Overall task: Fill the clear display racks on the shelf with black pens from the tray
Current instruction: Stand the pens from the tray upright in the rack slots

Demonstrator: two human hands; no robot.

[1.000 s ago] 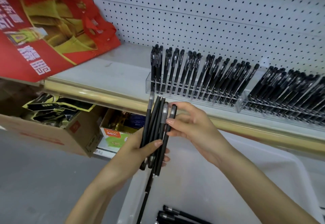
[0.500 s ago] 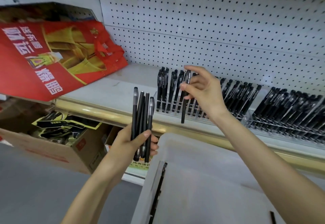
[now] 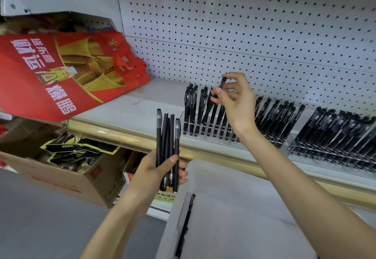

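- Nearby, the pale tray (image 3: 203, 164) sits low in front, and one loose pen (image 3: 187, 218) lies along its left wall.
- Just above the tray's left corner, the left hand (image 3: 160, 170) grips a bunch of pens (image 3: 167, 136). Its fingers and thumb are curled round them, and they stand straight up.
- Both hands are well apart.
- Higher and farther back, the right hand (image 3: 236, 104) pinches a single pen (image 3: 222, 84) between thumb and fingertips. This pen is tilted, top to the right. Its low end dips among the pens in the left rack (image 3: 200, 135), but I cannot tell if it is in a slot.
- That rack is clear and stands on the shelf (image 3: 132, 112), near the gold front edge. Black pens lean in it in rows.
- The second rack (image 3: 325, 153) stands just beside it on the right, packed with black pens.
- On the shelf's left side lies a red bag (image 3: 61, 71) with gold pictures and white letters.
- Under the shelf is a brown cardboard box (image 3: 61, 179).
- Farthest back is a white wall (image 3: 244, 25) full of small holes.
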